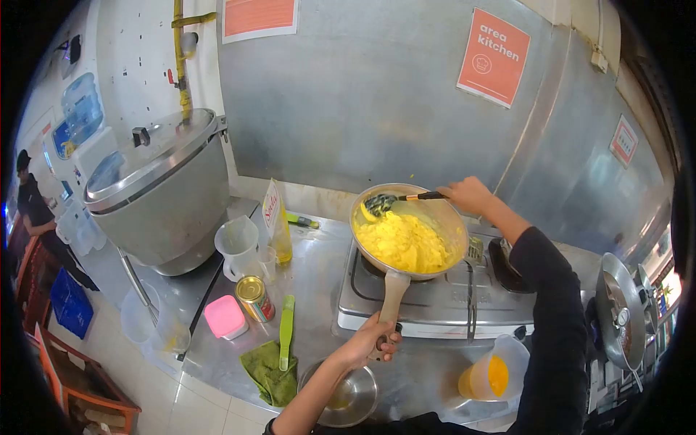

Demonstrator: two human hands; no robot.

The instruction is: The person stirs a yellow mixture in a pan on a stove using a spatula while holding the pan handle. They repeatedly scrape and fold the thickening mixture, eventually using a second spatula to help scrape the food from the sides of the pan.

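My left hand (368,342) is closed round the beige handle (392,299) of a frying pan (461,230) on the gas stove (435,306). Yellow scrambled egg (406,243) fills much of the pan. My right hand (467,196) grips the dark handle of a spatula (426,196), whose dark slotted head (382,206) touches egg at the pan's upper left. Below my left hand sits a metal bowl (348,397). A clear jug with orange-yellow liquid (487,378) stands in front of the stove, near my right forearm.
A big lidded pot (170,196) stands at the left. Nearer are an oil pouch (281,235), a clear jug (238,245), a can (254,296), a pink-lidded tub (226,317) and a green cloth (270,371). A wok (616,312) is at right; a person (40,203) stands far left.
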